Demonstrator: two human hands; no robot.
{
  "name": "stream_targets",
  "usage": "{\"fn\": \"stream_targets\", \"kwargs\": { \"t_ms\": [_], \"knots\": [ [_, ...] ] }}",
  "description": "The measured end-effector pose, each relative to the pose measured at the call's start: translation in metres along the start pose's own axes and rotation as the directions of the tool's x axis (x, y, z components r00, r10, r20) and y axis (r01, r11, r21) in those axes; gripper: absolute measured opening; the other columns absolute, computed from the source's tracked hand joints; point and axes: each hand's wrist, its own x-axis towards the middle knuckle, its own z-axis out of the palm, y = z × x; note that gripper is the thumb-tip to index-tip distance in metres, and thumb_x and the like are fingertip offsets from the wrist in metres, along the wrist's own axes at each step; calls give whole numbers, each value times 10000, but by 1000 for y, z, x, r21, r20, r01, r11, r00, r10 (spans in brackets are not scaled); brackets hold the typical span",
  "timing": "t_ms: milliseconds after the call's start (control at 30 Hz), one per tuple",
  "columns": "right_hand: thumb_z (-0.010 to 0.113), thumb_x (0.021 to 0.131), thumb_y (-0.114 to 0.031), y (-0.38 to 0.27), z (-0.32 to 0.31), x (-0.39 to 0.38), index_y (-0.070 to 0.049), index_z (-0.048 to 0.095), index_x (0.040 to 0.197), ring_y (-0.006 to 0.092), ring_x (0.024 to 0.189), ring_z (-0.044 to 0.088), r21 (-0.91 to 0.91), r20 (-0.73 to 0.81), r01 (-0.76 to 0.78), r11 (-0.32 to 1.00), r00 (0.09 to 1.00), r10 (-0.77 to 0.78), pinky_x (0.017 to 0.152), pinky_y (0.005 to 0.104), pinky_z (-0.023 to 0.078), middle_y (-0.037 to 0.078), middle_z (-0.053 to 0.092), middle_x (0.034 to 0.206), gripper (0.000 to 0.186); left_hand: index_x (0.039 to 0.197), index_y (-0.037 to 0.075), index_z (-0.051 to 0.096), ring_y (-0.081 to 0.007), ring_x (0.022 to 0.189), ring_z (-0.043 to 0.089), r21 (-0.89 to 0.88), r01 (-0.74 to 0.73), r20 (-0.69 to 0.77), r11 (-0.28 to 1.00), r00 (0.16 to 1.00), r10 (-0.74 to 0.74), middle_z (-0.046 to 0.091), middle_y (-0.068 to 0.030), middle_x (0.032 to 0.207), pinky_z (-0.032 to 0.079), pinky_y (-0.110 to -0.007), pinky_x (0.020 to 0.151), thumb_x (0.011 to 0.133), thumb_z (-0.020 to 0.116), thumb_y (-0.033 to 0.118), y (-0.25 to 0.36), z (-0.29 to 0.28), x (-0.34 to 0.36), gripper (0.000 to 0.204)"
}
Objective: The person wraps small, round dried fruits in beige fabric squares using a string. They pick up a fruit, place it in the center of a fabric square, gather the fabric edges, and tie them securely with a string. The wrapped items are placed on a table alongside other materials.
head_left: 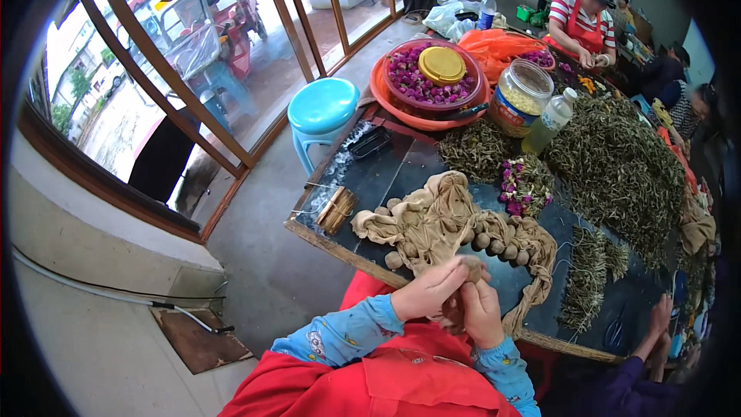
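Note:
At the table's near edge, my left hand [429, 290] and my right hand [483, 313] are closed together around a small brown ball [472, 268], which shows between the fingertips. The ball seems wrapped in cloth; my palms hide its lower part. Just beyond my hands lies a crumpled tan cloth [432, 224], with round lumps bulging in it. A row of brown balls [496, 245] sits along its right side. One strip of the cloth hangs down at the table edge to the right of my right hand.
On the dark table [386, 177] stand a basin of purple flower buds [405, 91], a jar [519, 96], a bottle [549, 120] and a big heap of dried leaves [617, 162]. A bundle of sticks [336, 210] lies left, near a blue stool [323, 106]. Other people work around the table.

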Motion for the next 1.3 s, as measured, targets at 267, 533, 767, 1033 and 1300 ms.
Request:
{"fn": "stream_targets", "kwargs": {
  "t_ms": [267, 533, 767, 1033, 1300],
  "knots": [
    [482, 1007, -156, 12, -5, 4, 24, 650, 1040, 183, 788, 617, -263, -20, 156, 952, 986, -167, 714, 303, 474, 77, 667, 918, 249, 1224, 18, 533, -93, 895, 606, -117, -100, -76, 988, 993, 91, 630, -37, 999, 506, -240, 784, 1008, 550, 257, 3, -2, 9, 323],
    [719, 814, -78, -23, -18, -5, -72, 584, 1238, 279, 812, 611, -555, 82, 306, 774, 945, -315, 784, 337, 482, 130, 643, 993, 445, 1042, 24, 616, -85, 662, 610, 196, 272, -8, 942, 961, -276, 599, -9, 718, 489, -275, 572, 1001, 554, 233, 13, -21, -9, 222],
    [753, 776, -103, -25, -24, -12, -69, 634, 1152, 312, 816, 618, -632, 293, 457, 626, 889, -353, 707, 374, 506, 119, 648, 935, 396, 980, 29, 577, -253, 703, 667, 644, 9, 350, 765, 886, -305, 638, -132, 755, 506, -384, 622, 994, 535, 275, 28, -33, -1, 250],
    [773, 759, -74, -19, -18, -18, -30, 625, 1147, 312, 852, 641, -533, 170, 381, 756, 923, -346, 716, 354, 521, 145, 650, 975, 418, 1004, 41, 598, -150, 601, 637, 550, 198, 284, 811, 869, -405, 630, -64, 687, 499, -306, 536, 1003, 517, 231, 31, -32, 1, 207],
    [763, 727, -33, -1, -25, -13, -19, 627, 1123, 316, 866, 641, -715, 221, 420, 559, 895, -388, 738, 368, 530, 129, 641, 948, 419, 1002, 42, 626, -365, 712, 633, 755, -22, 217, 656, 951, -218, 621, -168, 783, 497, -456, 648, 964, 502, 205, 5, -28, -8, 208]
  ]
}}
